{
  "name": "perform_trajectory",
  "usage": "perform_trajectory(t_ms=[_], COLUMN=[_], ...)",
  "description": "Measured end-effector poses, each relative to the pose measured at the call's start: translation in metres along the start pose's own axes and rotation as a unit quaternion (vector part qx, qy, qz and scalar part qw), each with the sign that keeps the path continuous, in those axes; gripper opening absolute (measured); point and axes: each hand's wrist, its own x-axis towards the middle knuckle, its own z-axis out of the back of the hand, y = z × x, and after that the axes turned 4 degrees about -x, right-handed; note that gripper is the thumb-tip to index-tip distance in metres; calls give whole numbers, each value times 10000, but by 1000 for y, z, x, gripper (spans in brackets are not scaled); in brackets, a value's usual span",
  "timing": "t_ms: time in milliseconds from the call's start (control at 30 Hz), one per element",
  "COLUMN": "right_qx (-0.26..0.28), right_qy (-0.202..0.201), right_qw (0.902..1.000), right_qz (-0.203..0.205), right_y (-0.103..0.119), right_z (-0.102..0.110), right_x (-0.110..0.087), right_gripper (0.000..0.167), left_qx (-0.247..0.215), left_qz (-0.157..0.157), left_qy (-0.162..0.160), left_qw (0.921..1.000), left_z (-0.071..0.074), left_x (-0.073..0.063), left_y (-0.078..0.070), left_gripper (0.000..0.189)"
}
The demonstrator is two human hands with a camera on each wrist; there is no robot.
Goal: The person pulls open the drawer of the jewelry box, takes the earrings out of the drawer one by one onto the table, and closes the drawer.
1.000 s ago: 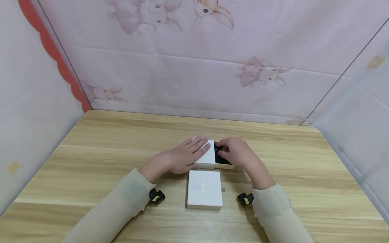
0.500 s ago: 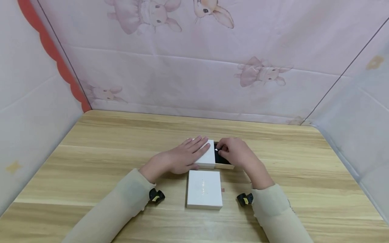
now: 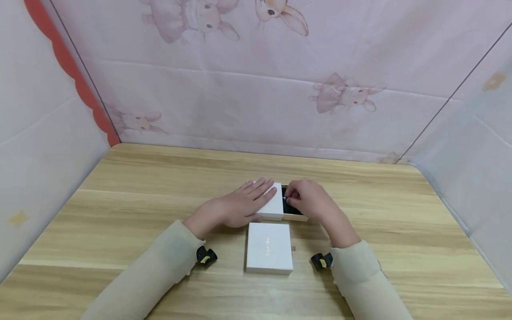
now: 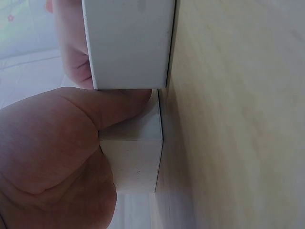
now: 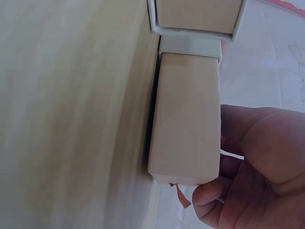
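My left hand (image 3: 244, 206) lies flat, fingers straight, on the white sleeve of a small drawer box (image 3: 272, 206). Its thumb (image 4: 124, 102) rests along the side of that box. From the right end the peach drawer (image 5: 186, 114) sticks partly out, with a black lining (image 3: 294, 209) inside and a ribbon tab (image 5: 182, 196) at its end. Over the lining, my right hand (image 3: 314, 200) pinches a tiny silvery star-like piece (image 3: 285, 198) between thumb and index finger; its exact kind is too small to tell. Other right fingers curl by the drawer's end.
A second white box (image 3: 270, 247), with gold lettering and a pink tab (image 3: 294, 249) at its right, lies pushed shut just in front of the first. Both stand on a wood-grain table (image 3: 160, 178). A rabbit-print curtain (image 3: 248, 111) hangs behind.
The tiny silvery piece has turned and shifted slightly at my right fingertips. My left hand and both boxes have stayed in place.
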Motion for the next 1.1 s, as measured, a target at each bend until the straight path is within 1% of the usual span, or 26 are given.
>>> perform_trajectory(t_ms=[133,233,467,700,933,1100], right_qx=[-53,-97,-160,-206,-166,-65], right_qy=[6,18,-8,-9,44,154], right_qw=[10000,9999,9999,9997,9997,9997], right_qz=[6,49,-6,109,168,170], right_y=[1,1,1,-1,-1,0], right_z=[1,1,1,-3,-1,-1], right_x=[0,-1,0,1,1,0], right_gripper=[5,7,9,9,10,11], left_qx=[-49,-34,23,21,129,149], left_qz=[17,43,72,150,94,90], left_qy=[55,69,79,163,92,115], left_qw=[10000,10000,9999,9998,9998,9998], left_z=[7,7,6,7,9,8], left_x=[-4,-4,-2,-4,-4,-5], left_y=[-5,-6,-6,-7,-8,-8], left_gripper=[76,76,75,76,76,76])
